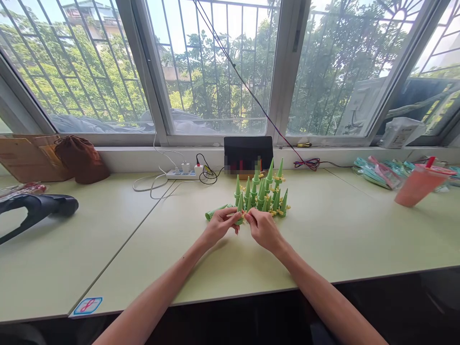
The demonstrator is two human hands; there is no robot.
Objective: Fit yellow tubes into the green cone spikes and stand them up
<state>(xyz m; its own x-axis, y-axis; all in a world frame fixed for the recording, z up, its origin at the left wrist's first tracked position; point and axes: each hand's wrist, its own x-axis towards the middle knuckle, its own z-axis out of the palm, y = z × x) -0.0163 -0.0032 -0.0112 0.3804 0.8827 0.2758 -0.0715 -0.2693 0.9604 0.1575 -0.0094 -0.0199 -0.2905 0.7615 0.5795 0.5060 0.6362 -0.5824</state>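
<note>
My left hand [217, 224] is closed around the lower part of a pointed green plastic cone [240, 206], which it keeps upright just above the table. My right hand [265, 229] pinches at a small yellow piece [243, 216] on the side of that cone; most of the piece is hidden by the fingers. Right behind both hands stands a cluster of similar green cones [269, 179], several with little yellow parts sticking out near their bases. Another green cone-like piece [214, 212] lies on its side, left of the cluster and beyond my left hand.
A dark-screened tablet [247, 152] leans at the window wall behind the cones. A power strip [181, 172] with cables lies to its left. Farther left are a brown drawstring bag [83, 160] and a black curved object [53, 206]. At right stand a red drink cup [420, 187] and plastic packets [377, 172].
</note>
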